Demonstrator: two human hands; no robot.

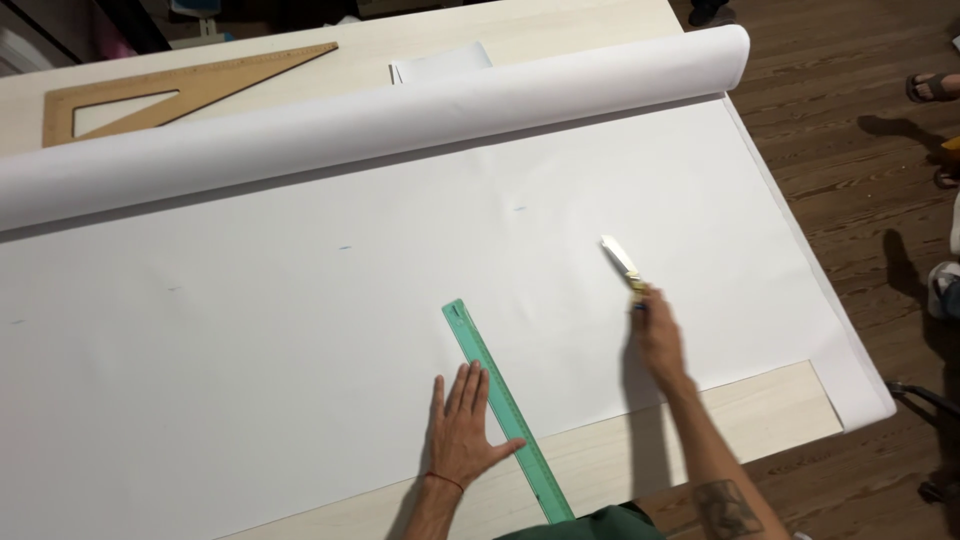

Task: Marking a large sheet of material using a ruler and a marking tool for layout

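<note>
A large white paper sheet (300,300) lies unrolled across the light wooden table (700,420), with its roll (400,115) along the far side. My left hand (462,425) rests flat, fingers spread, on the paper beside a long green ruler (500,400) that runs diagonally toward me; the thumb touches the ruler. My right hand (658,338) grips a pen-like marker (622,262) with a pale tip, pointing away over the paper. Small blue marks (344,246) dot the sheet.
A wooden set square (180,85) lies at the far left of the table. A small white sheet (440,65) sits behind the roll. Other people's feet (935,88) stand on the dark wooden floor to the right.
</note>
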